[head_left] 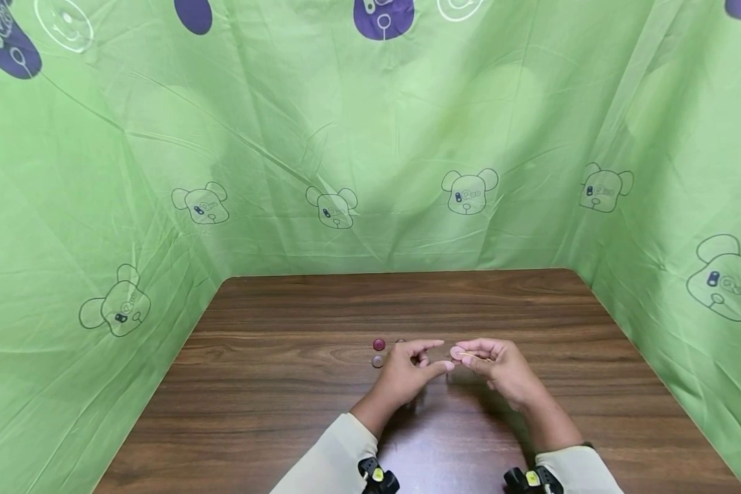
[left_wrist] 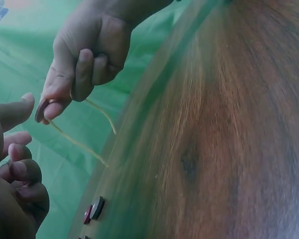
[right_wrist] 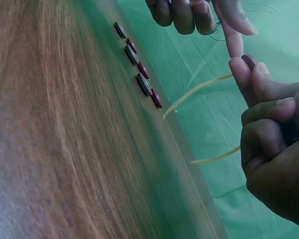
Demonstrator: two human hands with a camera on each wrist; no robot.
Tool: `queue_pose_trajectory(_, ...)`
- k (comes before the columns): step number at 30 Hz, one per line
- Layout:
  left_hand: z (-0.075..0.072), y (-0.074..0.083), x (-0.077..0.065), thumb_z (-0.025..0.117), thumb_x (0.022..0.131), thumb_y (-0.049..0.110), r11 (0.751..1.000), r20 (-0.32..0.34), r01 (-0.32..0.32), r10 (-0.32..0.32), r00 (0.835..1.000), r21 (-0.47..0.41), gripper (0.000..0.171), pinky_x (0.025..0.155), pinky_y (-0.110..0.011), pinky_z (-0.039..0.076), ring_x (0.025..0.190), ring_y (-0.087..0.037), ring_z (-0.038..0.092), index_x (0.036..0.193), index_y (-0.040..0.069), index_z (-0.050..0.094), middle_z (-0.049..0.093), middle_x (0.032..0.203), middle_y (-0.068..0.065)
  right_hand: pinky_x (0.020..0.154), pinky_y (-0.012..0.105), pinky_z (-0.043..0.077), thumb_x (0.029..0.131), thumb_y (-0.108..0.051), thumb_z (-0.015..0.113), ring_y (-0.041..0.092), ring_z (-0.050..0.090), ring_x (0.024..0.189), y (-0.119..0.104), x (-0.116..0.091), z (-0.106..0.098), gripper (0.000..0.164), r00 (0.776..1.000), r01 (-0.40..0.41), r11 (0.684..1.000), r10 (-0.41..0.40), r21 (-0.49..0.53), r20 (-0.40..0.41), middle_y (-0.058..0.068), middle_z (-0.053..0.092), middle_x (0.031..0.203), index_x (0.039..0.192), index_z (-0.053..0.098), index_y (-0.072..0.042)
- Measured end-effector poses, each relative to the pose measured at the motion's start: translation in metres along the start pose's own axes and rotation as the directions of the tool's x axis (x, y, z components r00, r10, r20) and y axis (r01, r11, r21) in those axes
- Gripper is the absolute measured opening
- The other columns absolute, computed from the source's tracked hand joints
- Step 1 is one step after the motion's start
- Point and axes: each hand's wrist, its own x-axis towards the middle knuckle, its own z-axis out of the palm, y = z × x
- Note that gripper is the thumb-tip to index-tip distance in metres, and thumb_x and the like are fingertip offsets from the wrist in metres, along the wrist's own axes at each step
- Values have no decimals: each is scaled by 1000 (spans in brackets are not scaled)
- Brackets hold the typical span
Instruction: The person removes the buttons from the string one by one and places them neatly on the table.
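Observation:
Thumb and forefinger of my right hand (head_left: 511,372) pinch a round, flat button (head_left: 456,353) above the table. A yellow string (right_wrist: 197,90) comes out by the button and hangs in a curve. Its other end (right_wrist: 215,159) dangles below the curled fingers of the same hand. Just left of the button is my left hand (head_left: 403,376), its thumb and forefinger spread apart with nothing between them. The other fingers of that hand are bent. In the left wrist view the button (left_wrist: 41,110) shows nearly edge-on, close to the left thumb.
On the brown wooden table (head_left: 272,398), a red button (head_left: 379,344) and a grey button (head_left: 378,361) lie beyond the left hand. The right wrist view shows several dark and red buttons (right_wrist: 144,84) in two rows. A green printed curtain (head_left: 395,226) encloses the table.

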Motion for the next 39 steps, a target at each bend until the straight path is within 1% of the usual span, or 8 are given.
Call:
queue_pose_trajectory(5,5,0,1,92,89,22,1000,-4,-10,10,1000,7,43,60,-14,38,55,5,36,128,9,81,45,62,9,44,18,34,101,-9,76,0,51,58,1,1,1,34,1000,18,1000,-18,3,-3,-11,85,105,129,72,11)
queue_pose_trajectory(12,12,0,2,92,89,22,1000,-18,-2,2,1000,2,43,59,-14,38,56,4,37,129,10,81,45,63,8,44,18,33,101,-8,76,-1,51,58,2,1,1,34,1000,24,1000,-24,17,-12,-10,85,104,128,72,12)
queue_pose_trajectory(16,14,0,4,91,90,18,1000,-18,1,-1,1000,4,41,56,-15,35,56,4,37,127,6,81,44,63,9,44,17,33,101,-8,76,-2,46,55,2,1,2,33,999,33,999,-33,25,-7,-10,85,101,127,72,12)
queue_pose_trajectory(24,15,0,5,90,91,16,999,-22,-26,27,999,24,34,55,-14,34,56,5,35,122,6,83,43,63,6,41,20,31,101,-6,75,-2,39,51,4,3,2,31,995,100,994,-101,40,6,-9,85,98,124,72,15)
queue_pose_trajectory(27,15,-2,5,90,91,16,999,-22,-38,39,999,19,31,54,-15,34,55,6,35,121,7,84,43,64,3,40,22,30,101,-6,75,-1,40,51,5,3,1,30,993,117,992,-118,49,15,-9,85,101,122,72,15)
queue_pose_trajectory(29,15,-2,5,89,92,15,999,-18,-46,46,999,12,30,55,-14,34,55,5,35,120,8,84,43,64,2,40,22,31,100,-7,76,-2,44,53,5,3,1,29,994,112,993,-113,47,8,-9,85,103,121,74,14)
queue_pose_trajectory(34,13,-3,5,89,92,16,998,-13,-55,55,998,10,28,55,-14,33,56,4,35,119,9,84,42,64,3,42,19,33,97,-11,82,-1,55,59,5,3,2,30,997,66,998,-65,25,-35,-11,85,102,120,77,8)
queue_pose_trajectory(39,12,-3,5,88,92,16,998,-18,-55,56,998,25,27,56,-15,34,55,4,35,119,9,85,41,63,6,42,19,32,96,-15,84,1,48,54,5,3,2,31,997,51,999,-50,3,-61,-10,85,98,119,79,6)
